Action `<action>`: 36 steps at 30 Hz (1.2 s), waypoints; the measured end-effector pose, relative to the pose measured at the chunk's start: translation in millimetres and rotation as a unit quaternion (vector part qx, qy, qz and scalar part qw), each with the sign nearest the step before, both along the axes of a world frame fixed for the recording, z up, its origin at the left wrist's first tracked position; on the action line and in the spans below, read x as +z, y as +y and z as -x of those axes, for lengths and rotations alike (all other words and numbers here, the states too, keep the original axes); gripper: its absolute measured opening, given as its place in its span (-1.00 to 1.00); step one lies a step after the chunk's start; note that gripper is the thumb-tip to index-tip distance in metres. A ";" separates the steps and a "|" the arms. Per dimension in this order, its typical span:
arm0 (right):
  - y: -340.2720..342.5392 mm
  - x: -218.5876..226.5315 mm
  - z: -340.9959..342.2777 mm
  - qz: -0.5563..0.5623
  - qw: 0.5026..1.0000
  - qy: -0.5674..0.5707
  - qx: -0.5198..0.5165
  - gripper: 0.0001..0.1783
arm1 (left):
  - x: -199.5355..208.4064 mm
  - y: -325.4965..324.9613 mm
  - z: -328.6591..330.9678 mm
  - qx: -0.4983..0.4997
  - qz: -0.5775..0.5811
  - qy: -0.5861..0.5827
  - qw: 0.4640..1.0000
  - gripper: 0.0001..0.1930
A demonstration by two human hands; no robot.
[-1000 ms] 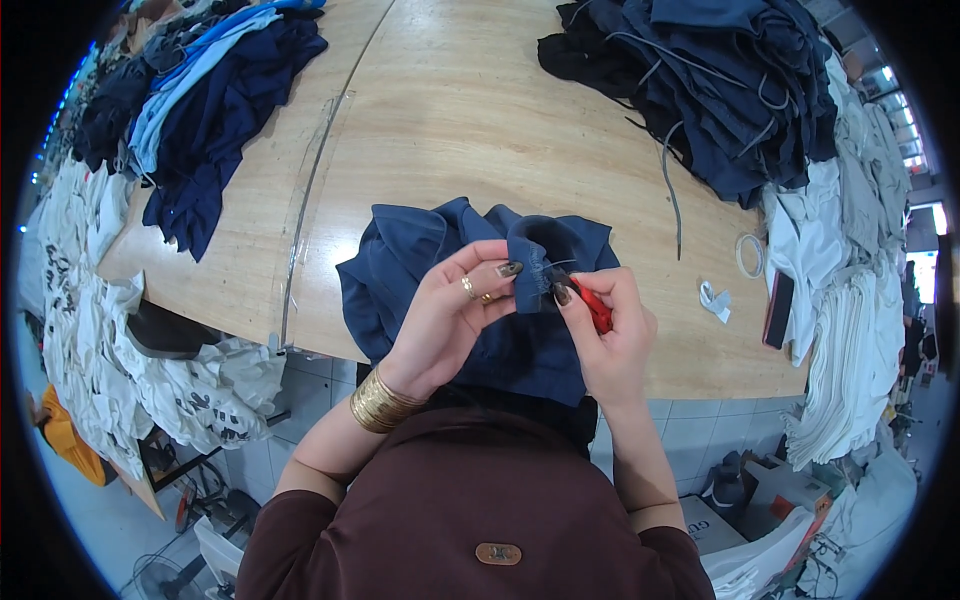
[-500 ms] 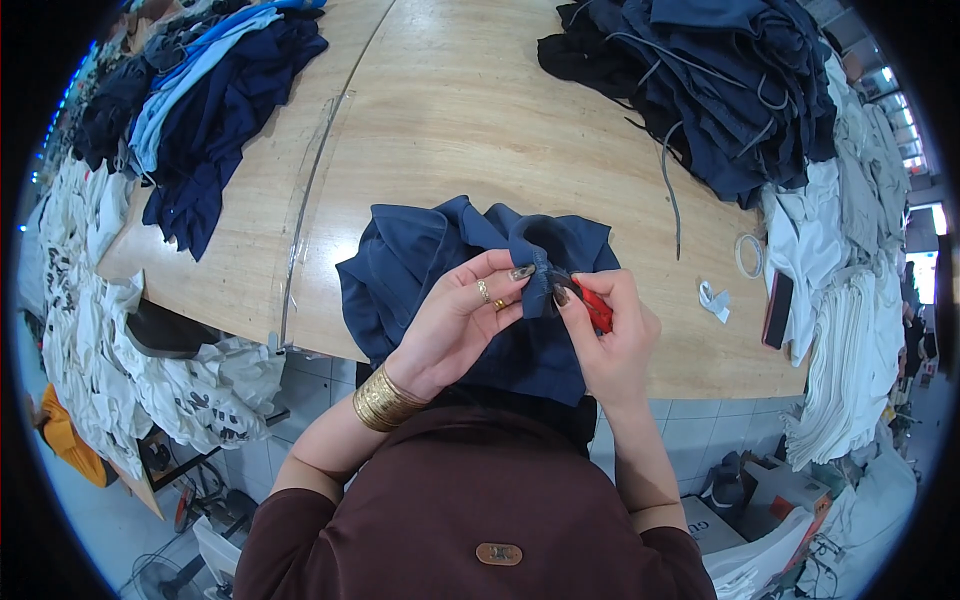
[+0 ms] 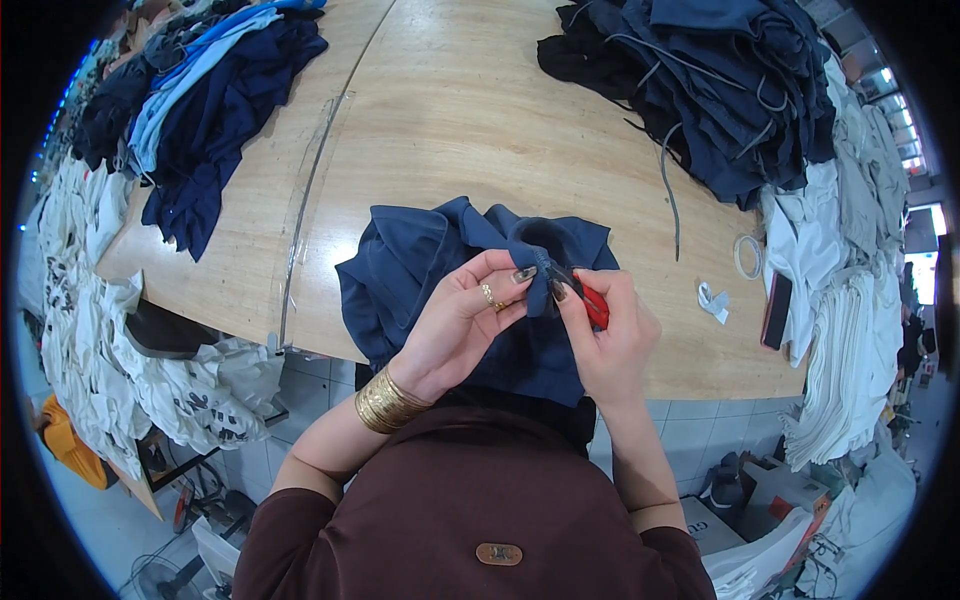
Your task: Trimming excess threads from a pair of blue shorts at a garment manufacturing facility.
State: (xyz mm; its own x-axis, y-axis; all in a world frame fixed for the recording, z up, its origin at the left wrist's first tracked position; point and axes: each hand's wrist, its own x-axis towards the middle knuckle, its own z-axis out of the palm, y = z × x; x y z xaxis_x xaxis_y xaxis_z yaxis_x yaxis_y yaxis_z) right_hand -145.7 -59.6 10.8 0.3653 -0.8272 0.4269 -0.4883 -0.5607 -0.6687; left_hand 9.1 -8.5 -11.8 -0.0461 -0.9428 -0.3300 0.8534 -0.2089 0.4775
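A navy blue garment point(image 3: 400, 265) lies bunched at the table's near edge, part of it hanging over my lap. My left hand point(image 3: 465, 315) pinches its folded, seamed edge between thumb and fingers. Close against that edge, my right hand point(image 3: 615, 330) grips red-handled thread snips point(image 3: 594, 305). Their dark blades point left toward the seam held by my left hand. Fingers partly cover the snips, and I cannot make out whether the blades touch a thread.
A pile of navy garments point(image 3: 720, 90) with loose cords stands at the far right. Blue and dark clothes point(image 3: 215, 120) lie far left. White garments point(image 3: 840, 330) hang along the right edge, near a phone-like dark slab point(image 3: 776, 310), a tape roll point(image 3: 748, 257) and a white scrap point(image 3: 713, 301).
The snips and my right fingers have shifted slightly left, closer to the seam. The pinched edge has turned a little in my left fingers. The rest of the garment stays put.
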 end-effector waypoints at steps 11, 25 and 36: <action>-2.1 -2.3 -2.8 -0.146 0.981 -0.131 0.000 -0.79 | -0.6 -0.2 -1.0 0.006 -0.012 -0.039 0.999 -0.80; -16.5 -4.1 6.5 -0.233 0.956 -0.176 0.037 -0.66 | -6.7 3.0 -4.7 0.054 0.035 -0.162 0.985 -0.91; -3.9 -15.2 -7.7 -0.085 0.989 -0.109 0.043 -0.83 | -3.0 3.3 0.9 0.040 0.002 -0.109 0.993 -0.89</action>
State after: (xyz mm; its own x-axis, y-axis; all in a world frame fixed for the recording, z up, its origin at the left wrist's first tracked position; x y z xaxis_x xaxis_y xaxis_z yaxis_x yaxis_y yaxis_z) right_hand -137.9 -63.5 -4.5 0.3519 -0.8636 0.3611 -0.2774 -0.4647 -0.8409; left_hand 8.2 -5.2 -14.8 0.1012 -0.9417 -0.3209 0.7437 -0.1426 0.6531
